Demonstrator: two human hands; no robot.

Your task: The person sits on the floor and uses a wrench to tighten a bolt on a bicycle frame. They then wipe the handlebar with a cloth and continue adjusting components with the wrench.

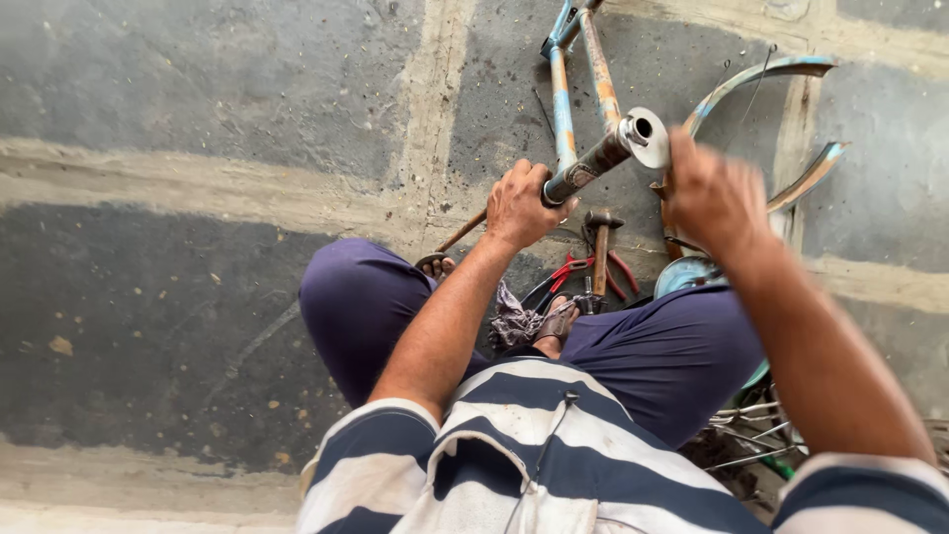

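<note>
The ground (198, 297) is big dark stone slabs with pale lines between them. On the left side it is wide and bare, with lots of room to move. On the right side it is crowded.

The person sits low with knees apart, in dark blue trousers (356, 307) and a blue and white striped shirt (534, 445). An old bike frame (593, 79), pale blue with orange rust, lies out in front and runs up to the top edge. Its thick tube (598, 163) points back at the person and ends in a round open metal end (645, 135).

The left hand (522, 206) is shut tight around the thick tube, just below the round end. The right hand (714, 196) is up in the air just to the right of the round end. It is blurry, so I cannot tell if it is open or closed, or if it holds anything.

Two curved blue mudguards (761, 74) lie behind the right hand. Between the knees, right under the tube, sit a hammer (600, 247) with a wooden handle and red-handled pliers (563, 275), close together. A grey rag (512, 321) lies near a sandal (556, 324). By the right knee are a round blue thing (687, 272) and thin wheel spokes (751, 435), so that side is tight.
</note>
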